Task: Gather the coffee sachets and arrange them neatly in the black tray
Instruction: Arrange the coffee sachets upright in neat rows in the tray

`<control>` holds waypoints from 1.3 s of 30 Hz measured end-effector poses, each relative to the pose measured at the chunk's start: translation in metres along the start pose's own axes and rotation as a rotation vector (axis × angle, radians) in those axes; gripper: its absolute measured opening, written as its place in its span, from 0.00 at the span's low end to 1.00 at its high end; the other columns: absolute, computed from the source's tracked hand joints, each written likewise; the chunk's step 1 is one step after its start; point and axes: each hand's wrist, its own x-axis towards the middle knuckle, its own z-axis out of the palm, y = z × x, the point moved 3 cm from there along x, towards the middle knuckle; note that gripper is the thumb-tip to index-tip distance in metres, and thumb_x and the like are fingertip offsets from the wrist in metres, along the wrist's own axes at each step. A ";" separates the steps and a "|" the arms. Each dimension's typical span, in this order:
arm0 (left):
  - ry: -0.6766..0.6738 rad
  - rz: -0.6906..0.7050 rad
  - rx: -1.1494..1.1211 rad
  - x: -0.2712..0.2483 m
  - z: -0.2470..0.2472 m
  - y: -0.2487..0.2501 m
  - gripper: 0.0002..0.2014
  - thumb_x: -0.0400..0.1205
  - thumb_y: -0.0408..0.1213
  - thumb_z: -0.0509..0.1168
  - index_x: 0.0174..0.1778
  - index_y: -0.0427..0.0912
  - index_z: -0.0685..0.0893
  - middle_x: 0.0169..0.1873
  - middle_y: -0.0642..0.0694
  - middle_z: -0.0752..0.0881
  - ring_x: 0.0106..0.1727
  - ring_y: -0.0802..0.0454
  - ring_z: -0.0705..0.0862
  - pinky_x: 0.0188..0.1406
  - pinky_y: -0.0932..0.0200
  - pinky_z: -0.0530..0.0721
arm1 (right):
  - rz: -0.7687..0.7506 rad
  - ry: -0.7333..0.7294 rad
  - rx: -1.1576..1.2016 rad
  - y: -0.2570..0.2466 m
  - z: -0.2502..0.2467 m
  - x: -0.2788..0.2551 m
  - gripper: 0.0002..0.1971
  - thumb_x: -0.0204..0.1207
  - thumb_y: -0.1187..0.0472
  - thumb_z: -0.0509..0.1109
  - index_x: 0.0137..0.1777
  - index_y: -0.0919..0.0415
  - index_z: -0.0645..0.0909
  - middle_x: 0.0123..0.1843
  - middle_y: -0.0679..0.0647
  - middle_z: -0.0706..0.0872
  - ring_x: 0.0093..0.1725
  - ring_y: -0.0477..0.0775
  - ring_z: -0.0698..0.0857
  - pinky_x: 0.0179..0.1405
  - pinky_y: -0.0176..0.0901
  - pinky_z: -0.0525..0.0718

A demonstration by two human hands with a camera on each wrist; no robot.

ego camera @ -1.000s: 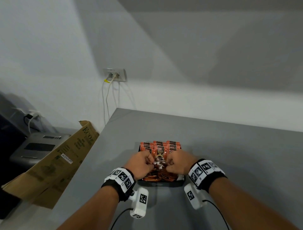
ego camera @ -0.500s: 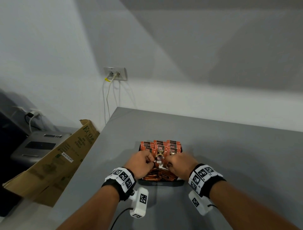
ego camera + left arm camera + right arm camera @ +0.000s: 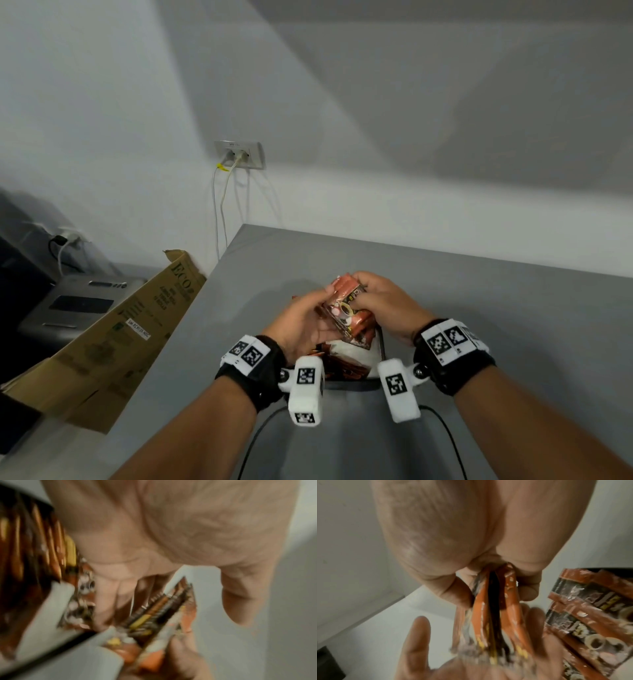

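A bundle of orange-brown coffee sachets (image 3: 344, 310) hangs above the black tray (image 3: 381, 346). My right hand (image 3: 383, 301) pinches one end of it between thumb and fingers; the right wrist view shows the bundle (image 3: 488, 615) edge-on in that grip. My left hand (image 3: 301, 322) lies with straight, spread fingers against the bundle's other end, its palm (image 3: 419, 642) facing the sachet edges. More sachets (image 3: 346, 368) lie in the tray below, also visible as stacked sachets (image 3: 590, 615) at the right. The left wrist view is blurred.
The tray sits on a grey table (image 3: 496, 308) near its left edge. A brown cardboard box (image 3: 113, 329) leans beside that edge, with a grey machine (image 3: 75, 305) behind it. A wall socket (image 3: 239, 154) with cables hangs above the table's far left corner.
Both hands were down among the sachets in the tray. Now they have come up with a bundle of sachets held between them, above the tray.
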 end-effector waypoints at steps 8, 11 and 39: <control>0.037 -0.048 -0.111 0.001 0.004 0.006 0.11 0.79 0.21 0.58 0.55 0.27 0.81 0.41 0.30 0.88 0.37 0.38 0.89 0.37 0.46 0.92 | -0.163 0.045 -0.359 -0.013 0.016 -0.002 0.28 0.73 0.56 0.73 0.75 0.53 0.78 0.67 0.48 0.81 0.66 0.45 0.80 0.73 0.48 0.78; 0.075 -0.007 -0.078 0.006 -0.001 0.004 0.15 0.71 0.25 0.67 0.54 0.31 0.82 0.43 0.32 0.87 0.40 0.40 0.88 0.41 0.49 0.88 | -0.191 -0.034 -0.460 -0.010 0.023 -0.005 0.46 0.61 0.44 0.82 0.80 0.53 0.72 0.71 0.45 0.73 0.71 0.43 0.74 0.75 0.40 0.72; 0.259 0.169 -0.111 0.006 -0.016 0.006 0.16 0.79 0.14 0.63 0.55 0.39 0.78 0.49 0.35 0.88 0.48 0.36 0.89 0.42 0.43 0.90 | 0.045 0.370 0.284 0.002 -0.016 0.002 0.15 0.79 0.64 0.73 0.62 0.47 0.79 0.65 0.63 0.83 0.49 0.61 0.90 0.34 0.49 0.88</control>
